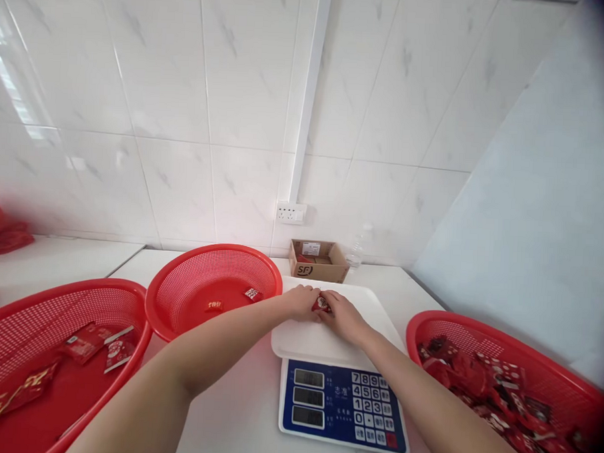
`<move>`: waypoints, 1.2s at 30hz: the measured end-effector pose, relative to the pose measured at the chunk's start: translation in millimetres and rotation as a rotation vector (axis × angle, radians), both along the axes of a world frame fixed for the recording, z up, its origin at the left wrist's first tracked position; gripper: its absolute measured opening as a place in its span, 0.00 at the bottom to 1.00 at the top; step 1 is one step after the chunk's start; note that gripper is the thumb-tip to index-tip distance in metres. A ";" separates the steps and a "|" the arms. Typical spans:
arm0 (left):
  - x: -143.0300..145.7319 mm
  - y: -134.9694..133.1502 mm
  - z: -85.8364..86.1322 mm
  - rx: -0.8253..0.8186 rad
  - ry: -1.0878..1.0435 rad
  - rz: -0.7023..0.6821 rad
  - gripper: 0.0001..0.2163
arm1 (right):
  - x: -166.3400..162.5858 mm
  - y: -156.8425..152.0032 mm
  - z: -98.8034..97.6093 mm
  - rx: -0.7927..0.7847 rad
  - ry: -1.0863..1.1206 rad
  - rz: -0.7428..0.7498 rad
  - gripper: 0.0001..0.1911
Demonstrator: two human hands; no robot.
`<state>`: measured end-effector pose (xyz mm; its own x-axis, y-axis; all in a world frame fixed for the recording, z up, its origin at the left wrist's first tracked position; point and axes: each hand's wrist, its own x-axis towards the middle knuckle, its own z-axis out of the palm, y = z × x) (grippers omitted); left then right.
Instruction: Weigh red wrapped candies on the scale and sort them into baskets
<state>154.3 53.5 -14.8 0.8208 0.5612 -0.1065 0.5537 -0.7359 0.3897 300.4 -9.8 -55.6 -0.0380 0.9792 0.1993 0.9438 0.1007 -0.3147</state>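
Over the white pan [299, 344] of a digital scale [338, 415], we pinch a red printed packet [321, 303].
Left hand [301, 302] and right hand [343, 316] grip opposite sides, fingers closed, apparently to steady it.

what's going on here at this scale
A person's left hand and right hand both have their fingers on a small, shiny red packet over the white plastic tray of a blue-and-white electronic scale. To the left stand two round red plastic baskets, each holding a few packets. To the right, a third red plastic basket holds many more.
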 end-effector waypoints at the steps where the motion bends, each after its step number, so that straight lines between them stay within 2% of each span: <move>1: 4.3 1.2 -1.6 -0.014 -0.015 0.024 0.27 | 0.6 -1.4 0.5 0.009 -0.012 -0.022 0.22; 4: 11.5 4.0 -3.4 -0.106 -0.069 0.093 0.18 | 2.3 -4.3 3.1 0.034 0.030 -0.077 0.20; 7: 11.9 4.8 -3.1 -0.284 -0.134 0.162 0.13 | 2.3 -5.3 6.9 0.036 0.221 -0.105 0.17; 13: 6.8 -1.1 3.2 -0.757 -0.387 0.284 0.13 | -3.2 -4.8 18.0 0.033 0.842 -0.247 0.13; 17: 8.1 -14.7 13.5 -1.015 -0.616 0.332 0.11 | -11.0 -1.3 28.5 0.043 1.013 -0.280 0.16; 21: 5.2 -27.0 22.2 -1.140 -0.790 0.427 0.17 | -29.1 5.4 37.8 0.088 1.084 -0.301 0.17; 26: -30.8 -19.2 32.2 -1.089 -0.889 0.519 0.13 | -73.7 27.2 50.3 0.127 1.086 -0.228 0.13; 29: -67.1 -4.5 38.2 -0.965 -0.885 0.574 0.12 | -109.1 43.4 60.1 0.027 1.129 -0.139 0.13; 33: -119.0 13.3 38.0 -0.751 -0.773 0.624 0.15 | -147.3 53.8 66.9 -0.155 1.165 -0.041 0.16; 36: -151.9 17.8 30.2 -0.589 -0.572 0.600 0.18 | -156.9 49.9 62.9 -0.231 1.130 0.011 0.17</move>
